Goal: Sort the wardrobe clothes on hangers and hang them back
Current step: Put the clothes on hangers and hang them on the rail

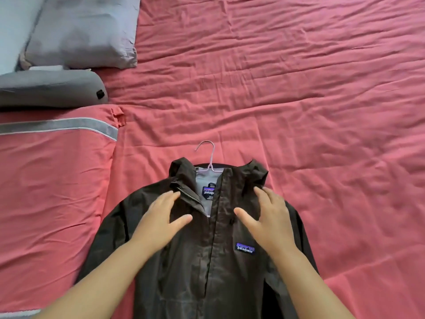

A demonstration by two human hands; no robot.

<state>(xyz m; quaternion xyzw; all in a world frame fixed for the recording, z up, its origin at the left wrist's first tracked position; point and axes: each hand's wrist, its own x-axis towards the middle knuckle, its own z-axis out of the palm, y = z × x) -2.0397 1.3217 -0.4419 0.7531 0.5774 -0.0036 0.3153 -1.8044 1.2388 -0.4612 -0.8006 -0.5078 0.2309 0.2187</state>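
While both hands lie flat on it, the bed (299, 88) carries the work: wrinkled coral-red sheet across the whole view. Folded coral blanket (53, 180) with a grey stripe at left edge. Grey pillow (82, 31) far left corner, darker grey cushion (48, 88) just in front of it.

Black jacket (202, 261) spread front-up on the sheet, centre near edge. Long axis runs away from the wearer; collar at far end, hem out of view at bottom. Zip partly open at the neck, grey lining and label showing. Logo patch on chest.

Left hand (161, 217) rests on one shoulder panel, right hand (269, 217) on the other; fingers straight, spread, clamped on nothing.

Pale pink hanger (210, 157) inside the collar, hook poking out beyond it, pointing away and curling left.
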